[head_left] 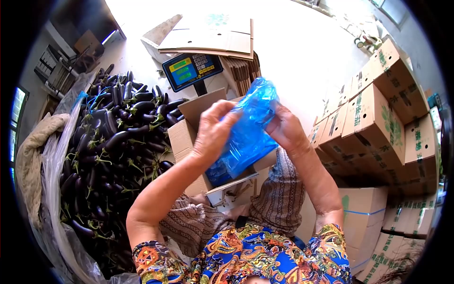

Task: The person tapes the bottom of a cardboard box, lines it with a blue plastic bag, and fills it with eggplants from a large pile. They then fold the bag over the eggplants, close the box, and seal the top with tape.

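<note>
Both of my hands hold a blue plastic bag (246,137) up over an open cardboard box (183,140). My left hand (213,127) grips the bag's upper left edge with fingers closed. At its upper right edge, my right hand (287,127) has the plastic between thumb and fingers. The lower part of the bag hangs down into the box, hiding most of the inside. Box flaps stand open around it.
A large heap of eggplants (118,137) lies to the left beside clear plastic sheeting (59,175). Behind the box stands a digital scale display (193,71), near flattened cartons (208,38). Printed cardboard boxes (369,118) are stacked on the right.
</note>
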The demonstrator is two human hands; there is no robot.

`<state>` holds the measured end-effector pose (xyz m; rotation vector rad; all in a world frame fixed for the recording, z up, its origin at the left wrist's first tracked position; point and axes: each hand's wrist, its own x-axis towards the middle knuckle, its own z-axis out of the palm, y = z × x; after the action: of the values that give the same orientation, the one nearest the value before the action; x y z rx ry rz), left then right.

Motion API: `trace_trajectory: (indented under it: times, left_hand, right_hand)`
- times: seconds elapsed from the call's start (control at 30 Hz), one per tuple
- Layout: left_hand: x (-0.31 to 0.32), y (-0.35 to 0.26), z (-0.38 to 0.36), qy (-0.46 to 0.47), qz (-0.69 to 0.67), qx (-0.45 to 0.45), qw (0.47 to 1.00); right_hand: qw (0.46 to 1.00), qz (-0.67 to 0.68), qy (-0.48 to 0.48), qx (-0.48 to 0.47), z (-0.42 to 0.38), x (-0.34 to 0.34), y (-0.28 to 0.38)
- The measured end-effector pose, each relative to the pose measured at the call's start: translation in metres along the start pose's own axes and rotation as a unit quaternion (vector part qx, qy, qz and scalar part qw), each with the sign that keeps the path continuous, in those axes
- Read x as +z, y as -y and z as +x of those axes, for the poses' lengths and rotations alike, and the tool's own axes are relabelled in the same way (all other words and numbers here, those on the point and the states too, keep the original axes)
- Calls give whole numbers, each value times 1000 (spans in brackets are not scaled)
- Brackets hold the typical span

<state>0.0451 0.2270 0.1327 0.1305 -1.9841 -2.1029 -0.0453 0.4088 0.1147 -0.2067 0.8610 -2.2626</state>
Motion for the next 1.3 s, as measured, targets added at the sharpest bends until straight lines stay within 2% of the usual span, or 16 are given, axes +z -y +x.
trace_trajectory:
  times: [0.13, 0.27, 0.37, 0.4, 0.5, 0.6, 0.67, 0.7, 0.77, 0.83, 0.9, 0.97, 1.03, 1.1, 1.17, 1.3]
  left_hand:
    - [-30, -30, -2, -18, -175, -74, 982]
    - [-44, -46, 1, -82, -283, -50, 954]
    - [-72, -72, 3, -9, -249, -12, 968]
    - [-66, -74, 2, -123, -174, -8, 977]
    - [-75, -77, -8, -96, 52, 37, 993]
    - [-70, -75, -10, -99, 100, 62, 988]
    - [-61, -77, -6, -97, 72, 56, 991]
    - [-55, -84, -6, -97, 58, 53, 992]
    - [-46, -95, -7, -82, 39, 43, 995]
    - [-42, -103, -12, -55, 31, 28, 998]
    - [-47, -111, -16, -38, 62, 32, 997]
    - [-56, -111, -18, -38, 80, 38, 995]
    - [-65, -107, -16, -39, 174, 77, 981]
    - [-82, -93, -14, -2, 295, 129, 947]
    - [-92, -86, -22, 118, 401, 78, 905]
    - [-99, -71, -35, 120, 413, 53, 901]
  right_hand:
    - [1000, 6, -16, -23, 3, -11, 15]
    - [998, -55, -4, -23, 11, -7, 17]
    - [882, -464, -62, -50, 12, 3, 23]
    - [815, -562, -112, -91, 11, 4, 28]
    - [827, -484, -252, -138, 24, -26, 41]
    - [813, -527, -154, -193, 0, 24, 30]
    - [717, -665, -60, -200, -1, 43, 1]
    - [702, -691, -72, -156, -1, 53, -13]
    - [657, -714, -111, -216, 22, 54, -37]
    - [718, -643, -149, -219, 54, 44, -38]
    - [680, -633, -159, -334, 81, 23, -38]
    - [779, -573, -149, -209, 74, 35, -14]
    - [956, -197, -175, -126, 80, 31, 3]
    - [960, -181, -178, -119, 79, 21, 32]
    - [948, -235, -160, -142, 72, 14, 45]
    - [966, -198, -153, -58, 59, -1, 48]
